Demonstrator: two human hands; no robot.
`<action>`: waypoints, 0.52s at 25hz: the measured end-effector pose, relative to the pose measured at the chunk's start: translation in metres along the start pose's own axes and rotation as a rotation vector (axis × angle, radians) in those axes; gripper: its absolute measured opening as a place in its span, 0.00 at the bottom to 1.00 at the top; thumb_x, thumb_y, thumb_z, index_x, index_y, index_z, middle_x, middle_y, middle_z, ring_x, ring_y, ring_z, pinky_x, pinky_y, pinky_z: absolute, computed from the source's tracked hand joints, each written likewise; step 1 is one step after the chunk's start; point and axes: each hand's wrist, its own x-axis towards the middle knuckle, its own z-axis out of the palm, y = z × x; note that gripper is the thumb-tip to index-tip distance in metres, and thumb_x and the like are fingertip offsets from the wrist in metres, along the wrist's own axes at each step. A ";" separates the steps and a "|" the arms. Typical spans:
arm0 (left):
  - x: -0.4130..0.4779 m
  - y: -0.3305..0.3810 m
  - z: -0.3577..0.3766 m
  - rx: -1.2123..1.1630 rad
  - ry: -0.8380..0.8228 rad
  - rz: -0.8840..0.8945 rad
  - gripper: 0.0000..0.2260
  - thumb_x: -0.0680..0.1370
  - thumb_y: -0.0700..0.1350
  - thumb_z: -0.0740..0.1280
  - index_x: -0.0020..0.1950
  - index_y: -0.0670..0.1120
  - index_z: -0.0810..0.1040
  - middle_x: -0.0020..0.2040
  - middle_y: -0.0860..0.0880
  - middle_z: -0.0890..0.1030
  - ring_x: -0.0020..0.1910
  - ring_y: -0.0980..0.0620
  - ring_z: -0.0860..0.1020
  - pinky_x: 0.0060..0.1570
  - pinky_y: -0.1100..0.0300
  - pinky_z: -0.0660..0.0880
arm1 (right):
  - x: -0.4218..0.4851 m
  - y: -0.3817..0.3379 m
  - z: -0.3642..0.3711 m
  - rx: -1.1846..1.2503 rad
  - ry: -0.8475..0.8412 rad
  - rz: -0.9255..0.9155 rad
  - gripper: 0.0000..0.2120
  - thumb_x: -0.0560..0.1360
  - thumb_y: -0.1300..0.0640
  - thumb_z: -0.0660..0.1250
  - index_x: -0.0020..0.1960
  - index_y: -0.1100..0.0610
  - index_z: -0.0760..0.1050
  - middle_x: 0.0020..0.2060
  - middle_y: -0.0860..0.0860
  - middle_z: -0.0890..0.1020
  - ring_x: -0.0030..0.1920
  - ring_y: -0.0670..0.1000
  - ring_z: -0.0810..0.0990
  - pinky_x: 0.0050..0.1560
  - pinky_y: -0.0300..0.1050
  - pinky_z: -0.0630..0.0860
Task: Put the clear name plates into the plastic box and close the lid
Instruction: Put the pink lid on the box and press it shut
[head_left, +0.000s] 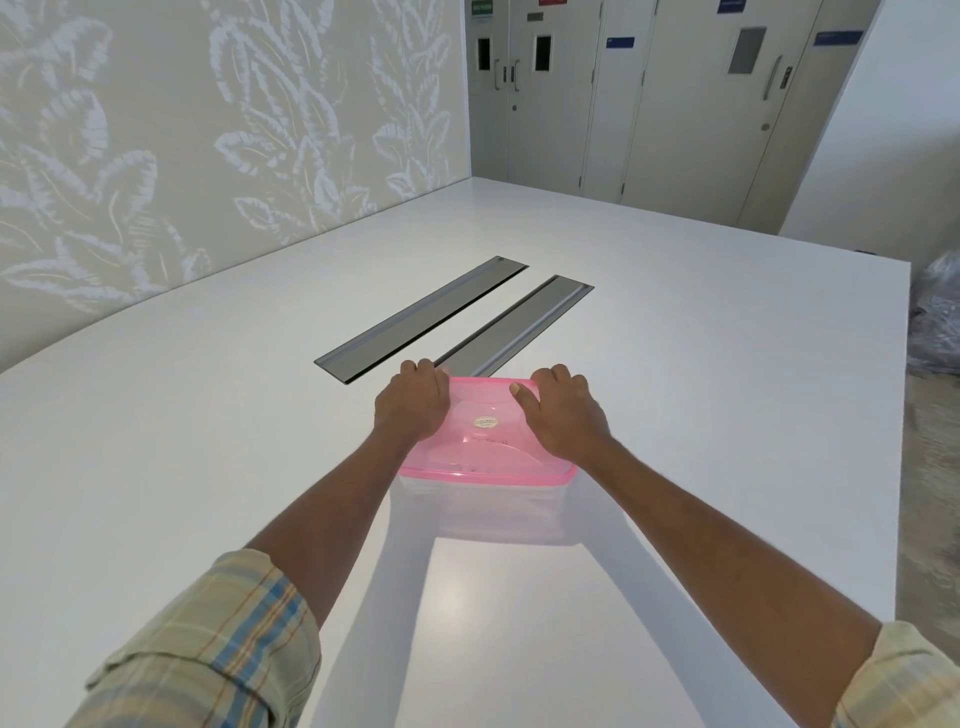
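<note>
A clear plastic box (498, 512) stands on the white table (701, 389) in front of me. A pink translucent lid (485, 441) with a small round sticker lies on top of it. My left hand (413, 405) grips the lid's far left corner with fingers curled over the edge. At the far right corner my right hand (563, 413) presses down, thumb on top of the lid and fingers over the rim. Faint clear shapes show through the lid; I cannot tell whether they are name plates.
Two long grey cable flaps (421, 317) (524, 325) are set in the table just beyond the box. A leaf-patterned wall (182, 156) runs along the left. Doors (675, 104) stand at the far end. A plastic bag (940, 322) lies on the floor to the right.
</note>
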 end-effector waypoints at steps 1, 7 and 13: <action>0.007 -0.001 0.000 0.029 0.006 0.012 0.19 0.87 0.51 0.51 0.64 0.41 0.76 0.59 0.42 0.79 0.59 0.38 0.79 0.55 0.41 0.77 | 0.001 0.000 0.000 -0.004 0.001 0.002 0.27 0.85 0.37 0.51 0.66 0.58 0.73 0.64 0.54 0.75 0.64 0.60 0.72 0.58 0.59 0.77; 0.044 -0.011 0.012 0.033 0.051 -0.026 0.28 0.87 0.57 0.49 0.51 0.41 0.82 0.52 0.39 0.84 0.53 0.36 0.82 0.55 0.46 0.79 | 0.017 0.003 0.004 0.013 -0.009 0.027 0.28 0.85 0.37 0.49 0.63 0.59 0.75 0.62 0.55 0.76 0.65 0.60 0.73 0.58 0.58 0.76; 0.051 -0.015 0.018 0.000 0.057 -0.052 0.27 0.86 0.59 0.51 0.50 0.41 0.83 0.51 0.39 0.84 0.52 0.36 0.83 0.53 0.48 0.78 | 0.031 0.008 0.010 0.027 0.011 0.039 0.30 0.86 0.39 0.47 0.56 0.61 0.78 0.56 0.59 0.79 0.60 0.63 0.75 0.56 0.59 0.75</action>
